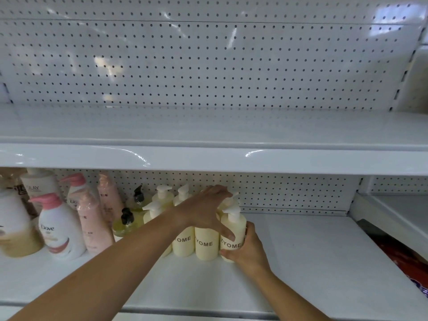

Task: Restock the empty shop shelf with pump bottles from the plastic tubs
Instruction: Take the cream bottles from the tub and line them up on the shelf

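Observation:
Several cream pump bottles marked "ZYOME" (205, 244) stand in a tight cluster on the white lower shelf (301, 256). My right hand (246, 247) grips the rightmost cream bottle (234, 230) low on its right side, and the bottle stands on the shelf. My left hand (205, 208) lies spread over the tops and pump heads of the cluster, thumb pressed against the rightmost bottle's front. No plastic tub is in view.
Pink-capped Dove bottles (60, 230), pink wrapped bottles (92, 225) and yellow bottles with black pumps (126, 224) fill the shelf's left part. A bare white upper shelf (208, 158) overhangs the lower one. Red packaging (405, 262) shows at the lower right.

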